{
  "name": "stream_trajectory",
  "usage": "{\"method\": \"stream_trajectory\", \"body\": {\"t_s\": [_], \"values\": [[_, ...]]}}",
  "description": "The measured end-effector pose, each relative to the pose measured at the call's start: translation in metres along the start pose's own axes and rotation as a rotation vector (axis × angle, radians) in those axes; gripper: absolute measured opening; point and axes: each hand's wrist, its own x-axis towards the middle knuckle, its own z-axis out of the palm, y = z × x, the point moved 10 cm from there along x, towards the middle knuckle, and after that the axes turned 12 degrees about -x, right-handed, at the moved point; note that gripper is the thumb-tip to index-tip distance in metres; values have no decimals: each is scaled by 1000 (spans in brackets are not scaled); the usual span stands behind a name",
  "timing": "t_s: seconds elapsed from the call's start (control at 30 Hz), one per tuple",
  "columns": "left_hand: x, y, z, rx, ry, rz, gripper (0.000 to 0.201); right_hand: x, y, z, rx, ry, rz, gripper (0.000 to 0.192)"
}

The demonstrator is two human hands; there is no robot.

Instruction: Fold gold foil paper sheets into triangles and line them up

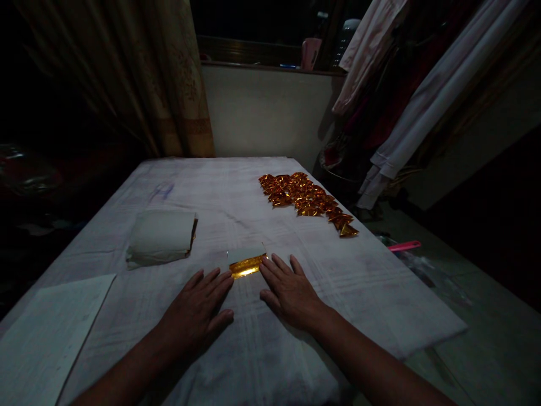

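Two bare hands, the left hand [198, 307] and the right hand [291, 290], rest palm down and apart from each other, fingers extended, gripping nothing. Between them lies a small piece of gold-and-pale paper [247, 267], its shiny gold band nearer the person and its pale part beyond. The fingertips of each hand touch or nearly touch one end of the band, seemingly so that both ends stay flat and level.

Just beyond the left hand sits a stack of pale paper [162, 237] with a thin gold edge at its right side, probably put there for easy reach. Farther off to the right, folded gold pieces [313, 197] are clustered near the edge, perhaps to leave the middle free. A white sheet [54, 332] lies at the near left corner.

All this is on a table [220, 192] covered in faintly checked cloth. Beyond, in dim light, are a curtain [169, 84], a pink cup [311, 53] on a ledge, and hanging clothes [397, 132].
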Motion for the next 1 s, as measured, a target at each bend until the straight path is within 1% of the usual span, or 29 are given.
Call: {"method": "stream_trajectory", "body": {"t_s": [0.1, 0.17, 0.27, 0.37, 0.43, 0.5, 0.6, 0.67, 0.7, 0.77, 0.87, 0.9, 1.0], "values": [[5, -3, -7, -16, 5, 18, 52, 0, -1, -1, -12, 8, -19, 55], [11, 1, -14, -53, 18, 55, 42, 1, 0, -4, -21, 20, -37, 54], [23, 18, -22, -148, 35, 102, 29, 3, 13, -8, -35, 42, -32, 52], [39, 37, -19, -231, 10, 70, 28, 7, 33, -14, -46, 63, -4, 46], [49, 49, -20, -255, 37, 81, 24, 10, 44, -18, -57, 72, 28, 42], [58, 55, -20, -239, 71, 89, 17, 12, 48, -21, -69, 79, 60, 40], [68, 53, -26, -185, 167, 95, 14, 12, 42, -21, -59, 106, 72, 40], [72, 52, -30, -158, 232, 127, 15, 12, 37, -20, -41, 137, 83, 43], [73, 52, -30, -153, 244, 149, 15, 12, 36, -19, -32, 149, 91, 43], [78, 50, -25, -157, 207, 174, 17, 11, 36, -17, -18, 158, 104, 43], [83, 43, -14, -161, 99, 137, 15, 12, 38, -16, -1, 154, 100, 43], [84, 42, -12, -151, 84, 128, 14, 12, 38, -16, 4, 152, 97, 44], [83, 45, -15, -104, 123, 158, 14, 11, 37, -21, 10, 159, 91, 45]]}}
